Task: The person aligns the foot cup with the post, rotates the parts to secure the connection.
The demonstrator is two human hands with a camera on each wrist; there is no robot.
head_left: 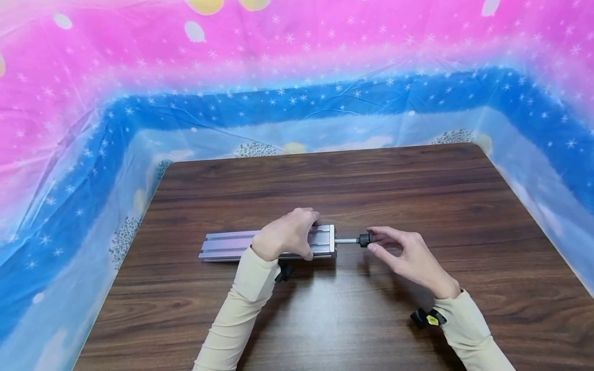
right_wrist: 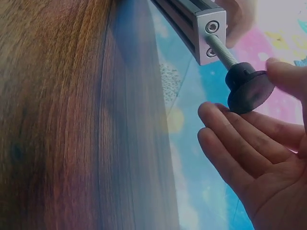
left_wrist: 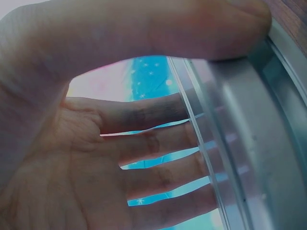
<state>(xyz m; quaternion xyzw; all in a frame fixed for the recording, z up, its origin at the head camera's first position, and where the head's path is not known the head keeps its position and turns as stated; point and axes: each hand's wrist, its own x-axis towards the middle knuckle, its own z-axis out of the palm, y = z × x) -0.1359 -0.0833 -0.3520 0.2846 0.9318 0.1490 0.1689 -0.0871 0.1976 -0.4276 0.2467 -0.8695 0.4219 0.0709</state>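
Note:
An aluminium extrusion profile (head_left: 229,245) lies lengthwise on the wooden table, grooves along its sides. My left hand (head_left: 289,236) grips it near its right end, thumb on the near side and fingers over the far side. On that end sits a metal end plate (right_wrist: 206,45) with two socket-head screws. From the plate a threaded rod (head_left: 346,240) sticks out to the right, carrying a leveling foot (right_wrist: 252,91) with a black round base. My right hand (head_left: 413,257) pinches the base's rim between thumb and fingers; in the right wrist view the lower fingers are extended below it.
The dark wood table (head_left: 371,185) runs out to rounded far corners. A pink and blue patterned cloth (head_left: 297,103) hangs around its back and sides. Each wrist wears a small black device (head_left: 428,318) over a cream sleeve (head_left: 468,324).

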